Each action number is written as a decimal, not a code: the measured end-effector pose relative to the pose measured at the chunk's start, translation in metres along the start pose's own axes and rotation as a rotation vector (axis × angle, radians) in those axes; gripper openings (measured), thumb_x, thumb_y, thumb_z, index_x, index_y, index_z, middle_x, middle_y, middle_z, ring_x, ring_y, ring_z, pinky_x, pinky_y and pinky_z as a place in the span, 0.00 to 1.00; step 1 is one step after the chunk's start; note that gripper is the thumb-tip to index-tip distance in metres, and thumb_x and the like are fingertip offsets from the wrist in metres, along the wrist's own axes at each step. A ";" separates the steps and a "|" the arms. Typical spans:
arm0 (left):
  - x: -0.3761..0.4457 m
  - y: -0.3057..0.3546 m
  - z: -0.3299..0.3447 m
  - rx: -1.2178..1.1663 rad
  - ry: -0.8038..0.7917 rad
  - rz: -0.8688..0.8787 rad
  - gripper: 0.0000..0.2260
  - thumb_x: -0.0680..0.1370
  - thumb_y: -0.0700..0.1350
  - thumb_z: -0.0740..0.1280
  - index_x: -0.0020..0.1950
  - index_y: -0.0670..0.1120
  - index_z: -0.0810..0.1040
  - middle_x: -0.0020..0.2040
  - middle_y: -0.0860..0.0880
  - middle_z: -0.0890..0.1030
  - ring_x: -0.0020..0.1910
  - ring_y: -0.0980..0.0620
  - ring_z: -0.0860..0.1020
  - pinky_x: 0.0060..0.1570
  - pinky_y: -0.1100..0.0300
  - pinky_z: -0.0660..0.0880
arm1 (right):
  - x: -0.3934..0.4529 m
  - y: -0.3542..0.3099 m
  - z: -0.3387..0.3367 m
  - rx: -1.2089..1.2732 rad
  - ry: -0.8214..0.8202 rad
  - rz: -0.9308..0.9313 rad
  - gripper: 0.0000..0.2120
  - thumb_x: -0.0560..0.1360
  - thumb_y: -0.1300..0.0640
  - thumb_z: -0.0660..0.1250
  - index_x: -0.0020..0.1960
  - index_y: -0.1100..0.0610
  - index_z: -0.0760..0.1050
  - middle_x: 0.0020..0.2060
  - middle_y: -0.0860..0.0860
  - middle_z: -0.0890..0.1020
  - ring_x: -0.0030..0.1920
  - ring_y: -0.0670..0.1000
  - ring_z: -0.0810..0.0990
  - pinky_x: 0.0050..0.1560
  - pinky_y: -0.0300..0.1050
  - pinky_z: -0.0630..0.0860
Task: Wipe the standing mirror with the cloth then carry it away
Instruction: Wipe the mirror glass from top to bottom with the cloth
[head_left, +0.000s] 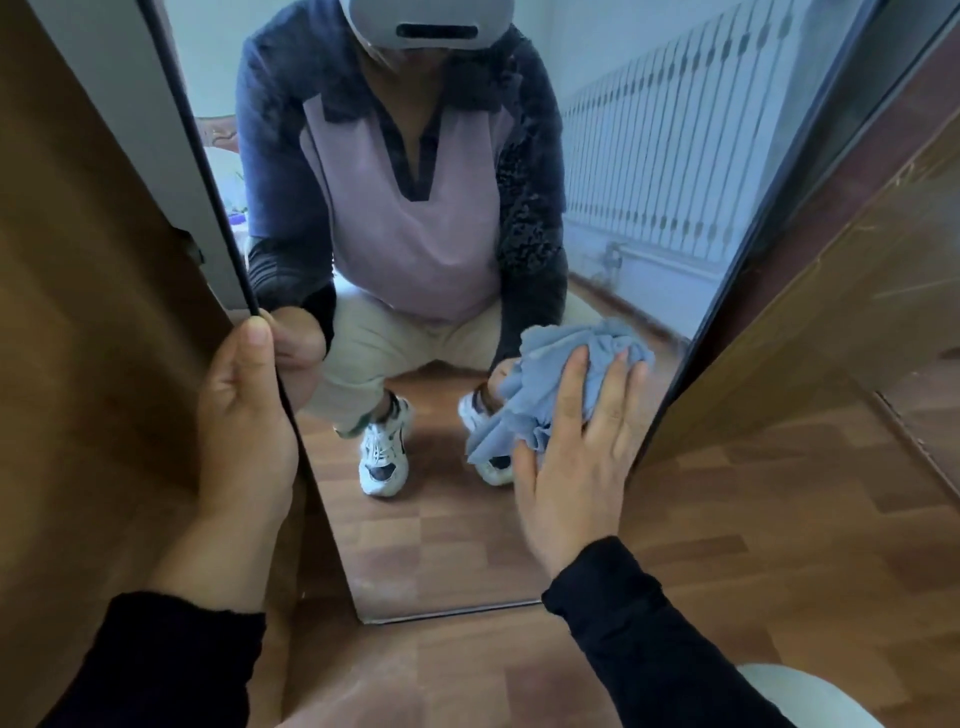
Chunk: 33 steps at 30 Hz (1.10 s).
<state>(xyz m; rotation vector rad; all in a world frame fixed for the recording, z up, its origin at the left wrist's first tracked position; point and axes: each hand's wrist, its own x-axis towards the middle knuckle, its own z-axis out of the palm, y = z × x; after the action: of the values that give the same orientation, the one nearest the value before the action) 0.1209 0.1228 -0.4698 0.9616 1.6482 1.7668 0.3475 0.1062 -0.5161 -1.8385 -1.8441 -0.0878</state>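
Observation:
The standing mirror (452, 545) with a thin black frame stands on the wooden floor right in front of me and fills the middle of the view. My left hand (244, 431) grips its left edge, thumb on the front of the frame. My right hand (576, 457) lies flat with straight fingers on a crumpled light blue cloth (540, 384) and presses it against the glass near the mirror's right edge, low down. The glass reflects a crouching person and the room behind.
Brown wooden furniture panels stand close on both sides of the mirror: one on the left (93, 312) and one on the right (831, 322). The wooden floor (727, 545) runs in front and to the right. A white radiator shows only as a reflection.

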 end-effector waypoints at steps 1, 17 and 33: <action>0.001 -0.002 0.000 0.010 -0.001 0.002 0.14 0.83 0.57 0.56 0.45 0.57 0.79 0.44 0.61 0.82 0.49 0.67 0.78 0.56 0.64 0.74 | -0.002 0.000 0.002 -0.018 -0.012 -0.049 0.42 0.77 0.45 0.63 0.82 0.57 0.46 0.80 0.64 0.45 0.80 0.66 0.41 0.78 0.63 0.53; 0.004 -0.003 0.003 -0.009 0.064 -0.031 0.15 0.75 0.67 0.58 0.47 0.62 0.80 0.51 0.59 0.83 0.57 0.63 0.80 0.59 0.63 0.74 | -0.022 0.009 0.030 -0.088 -0.066 -0.056 0.48 0.73 0.46 0.71 0.81 0.60 0.46 0.78 0.69 0.47 0.79 0.70 0.45 0.77 0.64 0.56; -0.010 0.014 0.010 0.029 0.091 -0.061 0.14 0.80 0.63 0.55 0.42 0.71 0.79 0.44 0.69 0.82 0.53 0.69 0.79 0.50 0.70 0.72 | 0.002 0.026 0.012 -0.004 0.101 -0.048 0.37 0.77 0.61 0.63 0.81 0.61 0.50 0.79 0.65 0.49 0.80 0.66 0.43 0.76 0.67 0.55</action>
<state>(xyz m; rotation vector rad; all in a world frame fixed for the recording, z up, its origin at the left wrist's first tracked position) 0.1361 0.1199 -0.4575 0.8456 1.7452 1.7738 0.3688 0.1144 -0.5340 -1.7605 -1.8194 -0.1982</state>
